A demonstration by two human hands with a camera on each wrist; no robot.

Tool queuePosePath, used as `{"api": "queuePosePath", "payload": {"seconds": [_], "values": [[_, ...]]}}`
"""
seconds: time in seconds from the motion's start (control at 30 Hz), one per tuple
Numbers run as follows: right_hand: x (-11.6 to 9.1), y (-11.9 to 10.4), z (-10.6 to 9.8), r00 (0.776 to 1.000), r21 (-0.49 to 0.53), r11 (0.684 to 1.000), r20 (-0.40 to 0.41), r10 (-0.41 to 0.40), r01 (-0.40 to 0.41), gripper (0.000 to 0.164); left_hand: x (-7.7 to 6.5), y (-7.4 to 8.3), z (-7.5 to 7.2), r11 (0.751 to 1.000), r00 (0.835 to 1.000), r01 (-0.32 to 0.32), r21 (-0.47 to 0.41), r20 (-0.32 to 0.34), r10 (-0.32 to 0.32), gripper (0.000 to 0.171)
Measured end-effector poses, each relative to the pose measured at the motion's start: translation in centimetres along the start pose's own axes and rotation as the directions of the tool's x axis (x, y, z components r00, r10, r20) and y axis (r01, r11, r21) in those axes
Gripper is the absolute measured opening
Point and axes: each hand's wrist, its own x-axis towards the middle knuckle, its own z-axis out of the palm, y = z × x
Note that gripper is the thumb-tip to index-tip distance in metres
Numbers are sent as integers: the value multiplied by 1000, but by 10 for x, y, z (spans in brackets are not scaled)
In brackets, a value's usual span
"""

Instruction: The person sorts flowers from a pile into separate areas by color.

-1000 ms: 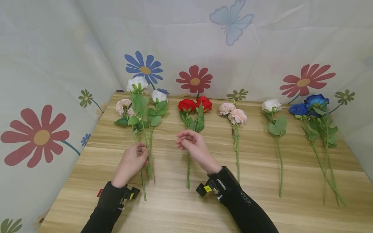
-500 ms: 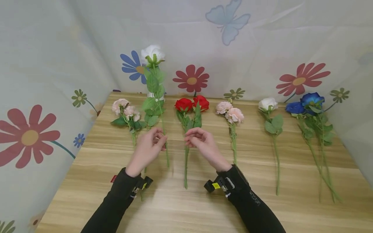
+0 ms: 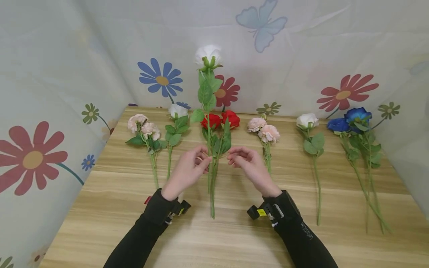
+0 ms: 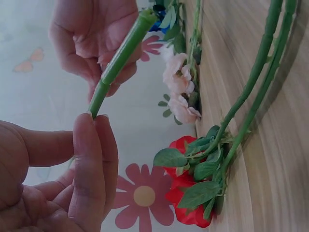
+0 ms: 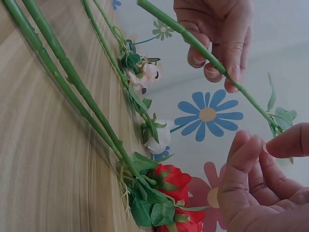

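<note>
My left hand (image 3: 188, 169) pinches the green stem of a white rose (image 3: 207, 56) between thumb and fingers. The rose stands upright above the table, its bloom high against the backdrop. In the left wrist view the cut end of its stem (image 4: 123, 53) sticks out past the fingertips. My right hand (image 3: 252, 167) hovers just to the right of the stem, fingers loosely bent with nothing in them. Two red roses (image 3: 231, 120) lie on the table behind and below the hands, partly overlapped by the held rose's leaves.
On the wooden table (image 3: 234, 242) lie pink flowers (image 3: 149, 130) and a white rose (image 3: 177, 111) at left. Further right are pink flowers (image 3: 269, 133), another white rose (image 3: 307, 120) and blue roses (image 3: 358, 114). A floral-print cloth (image 3: 201, 22) hangs behind.
My left hand has lifted the white rose off the left group and carried it rightward, in front of the red roses. My right hand has shifted a little to the right.
</note>
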Motion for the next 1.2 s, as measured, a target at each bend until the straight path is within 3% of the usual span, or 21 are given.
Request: {"api": "queuePosePath", "payload": {"seconds": [0.2, 0.47, 0.93, 1.2], "values": [[1, 1, -3, 1000, -13, 1000, -25, -7, 6, 28, -3, 0, 8, 1000, 998, -7, -8, 62, 8, 15], [0, 1, -4, 999, 3, 1000, -37, -20, 20, 31, -4, -2, 19, 998, 989, -47, 45, 144, 40, 16], [3, 1, -3, 997, 15, 999, -63, -35, 36, 36, -5, -1, 34, 997, 980, -62, 40, 192, 54, 17], [3, 2, -2, 997, 60, 998, -80, -12, 16, 30, -4, -6, 41, 993, 974, -111, 35, 204, 102, 16]]}}
